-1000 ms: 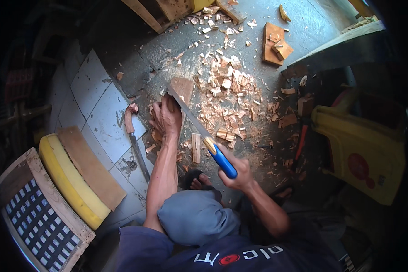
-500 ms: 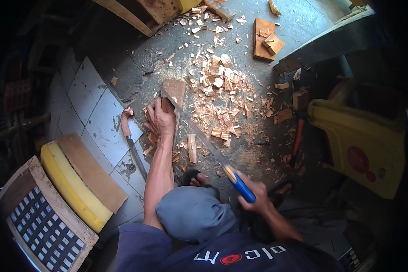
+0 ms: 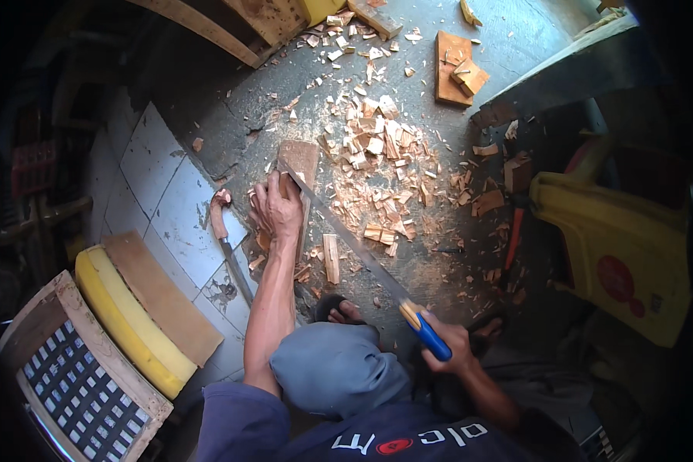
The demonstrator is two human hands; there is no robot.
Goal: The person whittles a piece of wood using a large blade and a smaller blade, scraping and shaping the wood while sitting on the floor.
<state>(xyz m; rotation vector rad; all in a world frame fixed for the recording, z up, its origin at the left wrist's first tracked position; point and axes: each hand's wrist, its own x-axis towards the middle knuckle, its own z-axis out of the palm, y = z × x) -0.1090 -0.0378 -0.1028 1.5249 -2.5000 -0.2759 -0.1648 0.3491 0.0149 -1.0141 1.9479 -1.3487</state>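
Observation:
My right hand (image 3: 448, 346) is wrapped round the blue and yellow handle of a handsaw (image 3: 354, 245). Its long, thin blade slants up to the left, and the tip end lies over a small wooden block (image 3: 289, 185). That block rests on a flat wooden board (image 3: 300, 156) on the floor. My left hand (image 3: 279, 208) clamps the block against the board, fingers bent round it just left of the blade. Part of the block is hidden under those fingers. By my left forearm lies a curved knife (image 3: 220, 215) with a wooden handle.
Wood chips (image 3: 385, 154) litter the floor ahead. Farther off lies an orange-brown block (image 3: 450, 65) with a smaller piece on it. A yellow plastic body part (image 3: 616, 246) stands at right, near a red-handled tool (image 3: 513, 239). Yellow foam (image 3: 131, 323) and a woven-strap frame (image 3: 77, 369) sit at left.
My right hand has drawn the saw back a little, toward the lower right. My left hand stays on the block. The whole view has shifted slightly.

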